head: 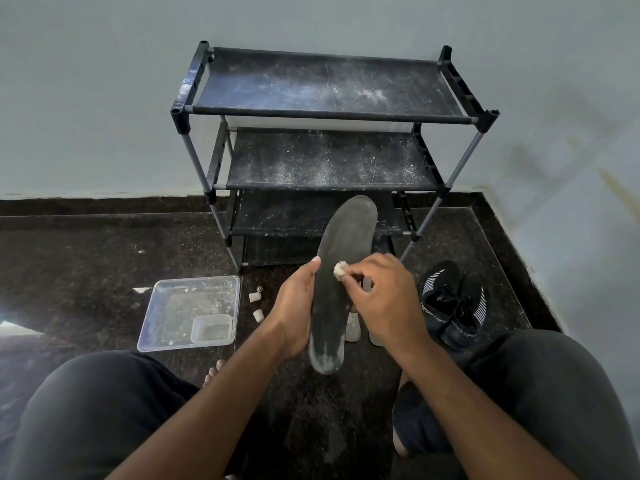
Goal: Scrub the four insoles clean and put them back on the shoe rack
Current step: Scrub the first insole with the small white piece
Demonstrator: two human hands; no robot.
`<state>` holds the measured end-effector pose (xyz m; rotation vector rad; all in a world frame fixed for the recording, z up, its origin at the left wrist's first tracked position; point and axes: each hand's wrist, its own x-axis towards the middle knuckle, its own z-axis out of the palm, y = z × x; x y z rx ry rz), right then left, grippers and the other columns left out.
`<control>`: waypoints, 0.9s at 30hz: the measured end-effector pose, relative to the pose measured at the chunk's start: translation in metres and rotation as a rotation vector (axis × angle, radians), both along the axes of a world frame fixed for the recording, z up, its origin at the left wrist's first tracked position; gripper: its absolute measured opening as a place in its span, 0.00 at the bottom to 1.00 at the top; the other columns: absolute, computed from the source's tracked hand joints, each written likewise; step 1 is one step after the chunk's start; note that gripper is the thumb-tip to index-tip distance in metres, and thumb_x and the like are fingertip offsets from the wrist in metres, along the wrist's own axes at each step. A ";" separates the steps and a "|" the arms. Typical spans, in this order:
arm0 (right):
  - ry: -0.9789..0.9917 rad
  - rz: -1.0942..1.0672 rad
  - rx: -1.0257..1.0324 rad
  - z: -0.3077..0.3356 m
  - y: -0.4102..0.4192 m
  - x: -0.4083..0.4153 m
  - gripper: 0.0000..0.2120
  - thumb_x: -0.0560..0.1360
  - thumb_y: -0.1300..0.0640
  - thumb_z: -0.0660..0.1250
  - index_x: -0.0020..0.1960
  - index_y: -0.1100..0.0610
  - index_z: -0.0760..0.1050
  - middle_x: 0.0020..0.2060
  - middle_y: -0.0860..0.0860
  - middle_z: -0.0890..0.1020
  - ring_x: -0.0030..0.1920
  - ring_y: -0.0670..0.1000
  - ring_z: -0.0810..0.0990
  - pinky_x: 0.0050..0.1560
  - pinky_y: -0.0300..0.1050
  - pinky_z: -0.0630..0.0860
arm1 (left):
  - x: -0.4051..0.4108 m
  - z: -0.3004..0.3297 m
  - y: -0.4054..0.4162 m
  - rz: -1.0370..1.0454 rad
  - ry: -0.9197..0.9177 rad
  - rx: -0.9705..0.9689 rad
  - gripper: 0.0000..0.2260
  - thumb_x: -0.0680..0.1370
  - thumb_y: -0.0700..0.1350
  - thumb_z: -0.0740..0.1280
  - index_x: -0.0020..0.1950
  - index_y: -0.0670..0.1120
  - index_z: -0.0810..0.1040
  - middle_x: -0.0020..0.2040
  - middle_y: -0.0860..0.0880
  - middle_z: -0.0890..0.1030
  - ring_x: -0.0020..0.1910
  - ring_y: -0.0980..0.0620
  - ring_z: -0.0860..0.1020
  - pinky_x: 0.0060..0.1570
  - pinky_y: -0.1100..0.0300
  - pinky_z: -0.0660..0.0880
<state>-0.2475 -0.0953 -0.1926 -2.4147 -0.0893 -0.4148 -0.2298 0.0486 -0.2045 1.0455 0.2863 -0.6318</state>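
A dark grey insole (pixel 343 258) is held upright in front of me, toe pointing at the shoe rack, heel end whitish. My left hand (pixel 298 306) grips its left edge, thumb along the rim. My right hand (pixel 381 299) pinches a small cream scrubbing wad (pixel 340 270) against the insole's middle. The black shoe rack (pixel 325 116) stands against the wall, its fabric shelves dusted with white specks and holding nothing. Pale objects (pixel 353 327) lie on the floor behind the insole, mostly hidden.
A clear plastic tray (pixel 162 317) with a small clear box (pixel 211 329) in it lies on the dark floor at left. Small white caps (pixel 255 306) lie beside it. A pair of black sport shoes (pixel 453 303) sits at right. My knees fill the bottom corners.
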 end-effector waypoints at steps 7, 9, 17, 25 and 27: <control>0.124 0.164 -0.001 -0.007 0.013 -0.008 0.05 0.75 0.52 0.73 0.43 0.53 0.86 0.37 0.42 0.75 0.45 0.43 0.73 0.47 0.36 0.72 | 0.005 -0.002 0.010 0.042 -0.016 -0.045 0.26 0.88 0.53 0.49 0.68 0.37 0.79 0.61 0.39 0.85 0.60 0.45 0.84 0.61 0.52 0.77; 0.044 0.070 -0.013 -0.003 0.005 -0.001 0.06 0.75 0.53 0.73 0.43 0.54 0.85 0.38 0.44 0.75 0.44 0.44 0.74 0.43 0.38 0.73 | 0.005 -0.003 0.010 0.046 -0.022 0.001 0.25 0.88 0.53 0.51 0.66 0.39 0.81 0.56 0.40 0.86 0.52 0.46 0.86 0.54 0.52 0.80; -0.057 0.077 -0.014 -0.006 0.001 -0.002 0.04 0.73 0.59 0.75 0.48 0.57 0.86 0.42 0.48 0.76 0.47 0.47 0.74 0.49 0.30 0.69 | 0.010 0.001 0.010 0.053 -0.054 -0.029 0.26 0.88 0.53 0.49 0.68 0.39 0.80 0.61 0.40 0.85 0.59 0.45 0.84 0.61 0.50 0.78; 0.054 0.171 0.063 -0.013 0.017 -0.010 0.03 0.76 0.60 0.71 0.47 0.59 0.84 0.45 0.48 0.80 0.47 0.45 0.79 0.47 0.40 0.76 | 0.014 -0.003 0.018 0.106 -0.038 -0.122 0.28 0.88 0.55 0.47 0.72 0.38 0.76 0.68 0.38 0.81 0.70 0.40 0.78 0.70 0.46 0.73; -0.018 0.100 0.099 -0.008 0.014 -0.008 0.02 0.76 0.61 0.72 0.49 0.59 0.83 0.45 0.48 0.81 0.47 0.45 0.80 0.47 0.36 0.76 | 0.013 -0.005 0.014 0.069 -0.046 -0.110 0.28 0.88 0.55 0.47 0.73 0.39 0.76 0.69 0.39 0.80 0.71 0.41 0.77 0.73 0.44 0.70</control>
